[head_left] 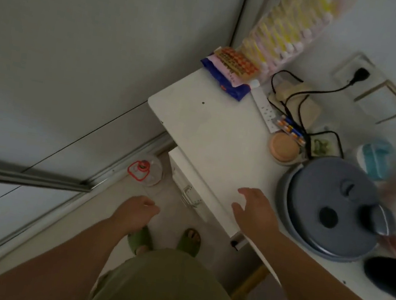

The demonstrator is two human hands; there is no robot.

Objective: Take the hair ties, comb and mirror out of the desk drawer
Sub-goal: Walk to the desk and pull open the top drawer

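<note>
A person stands at a white desk [209, 136], seen from above, with both bare arms reaching forward. The right hand [254, 213] hovers over the near edge of the desk top, palm down, fingers spread loosely apart and holding nothing. The left hand [136, 211] hangs lower, off the desk and above the pale floor, its fingers curled inward in a loose half-fist; whether anything lies inside the curl cannot be told, though nothing shows. Between the two hands, under the desk top, sits the desk drawer [186, 186], its white front closed, with a metal handle [189, 195] on its face. The hair ties, comb and mirror are not visible anywhere; the closed drawer hides whatever it contains. On the desk's far end lies a stack of packets [230, 74], blue, pink and orange. Near it a white power strip [265, 109] runs along the top, with black cables [300, 105] looping behind it to a wall socket. A round peach-coloured case [284, 146] rests just beside a large grey-blue round lid [328, 211] that lies to the right of the right hand. On the floor left of the drawer stands a clear jug with a red handle [142, 170]. Green slippers [187, 243] show below the hands
</note>
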